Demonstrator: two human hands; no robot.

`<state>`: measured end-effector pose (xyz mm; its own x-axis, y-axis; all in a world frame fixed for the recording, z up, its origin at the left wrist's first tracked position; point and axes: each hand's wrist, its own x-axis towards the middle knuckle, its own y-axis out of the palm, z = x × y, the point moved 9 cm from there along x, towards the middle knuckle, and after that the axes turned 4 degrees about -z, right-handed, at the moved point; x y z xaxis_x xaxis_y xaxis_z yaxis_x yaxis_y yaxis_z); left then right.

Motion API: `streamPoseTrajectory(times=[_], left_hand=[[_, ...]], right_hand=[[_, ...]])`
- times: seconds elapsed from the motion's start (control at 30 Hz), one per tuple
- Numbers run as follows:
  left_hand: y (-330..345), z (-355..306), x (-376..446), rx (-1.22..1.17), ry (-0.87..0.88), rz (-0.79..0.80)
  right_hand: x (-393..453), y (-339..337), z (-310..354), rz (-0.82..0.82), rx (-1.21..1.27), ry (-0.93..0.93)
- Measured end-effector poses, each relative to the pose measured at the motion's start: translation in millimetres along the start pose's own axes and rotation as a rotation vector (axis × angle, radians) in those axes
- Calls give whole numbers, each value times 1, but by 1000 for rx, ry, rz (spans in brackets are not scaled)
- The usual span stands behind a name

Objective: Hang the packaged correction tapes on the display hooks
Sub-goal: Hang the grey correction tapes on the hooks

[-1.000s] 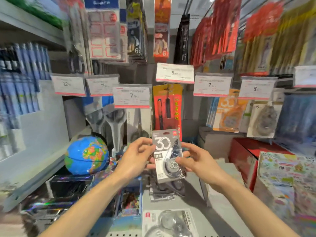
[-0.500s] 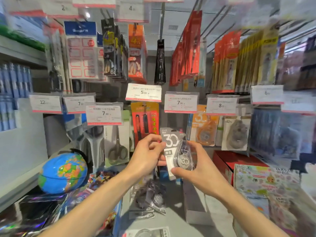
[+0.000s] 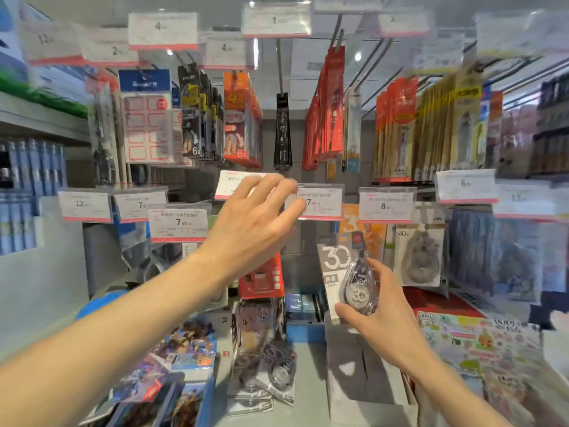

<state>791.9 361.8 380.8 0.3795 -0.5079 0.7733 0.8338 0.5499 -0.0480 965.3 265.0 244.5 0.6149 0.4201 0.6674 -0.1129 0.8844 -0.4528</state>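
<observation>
Holding a packaged correction tape (image 3: 349,274) upright, the right hand (image 3: 383,309) has thumb and fingers curled round its clear blister, just below the 7.90 price tag (image 3: 320,201). That tag is the landmark: the left hand (image 3: 255,223) reaches up at the tag's left edge, fingers spread and relaxed, gripping nothing, fingertips (image 3: 295,208) overlapping the tag. Right of the tag hangs a 40m tape pack (image 3: 418,257). Well below the tag, more packaged tapes (image 3: 271,374) lie on the counter (image 3: 308,380).
</observation>
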Motion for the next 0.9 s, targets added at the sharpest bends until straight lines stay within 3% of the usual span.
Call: streamPoseTrajectory(times=[0.2,0.33,0.5,0.9], left_hand=[[32,12,12,40,2,220],[24,20,13,-71,13,166],[10,41,22,-233,-101,87],[13,38,22,-285,-132,93]], right_hand=[[-1,0,4,-11,9,-12],[-5,3,10,-13,8,-50],[-1,11,34,-50,33,-113],[34,32,62,-154,-67,-96]])
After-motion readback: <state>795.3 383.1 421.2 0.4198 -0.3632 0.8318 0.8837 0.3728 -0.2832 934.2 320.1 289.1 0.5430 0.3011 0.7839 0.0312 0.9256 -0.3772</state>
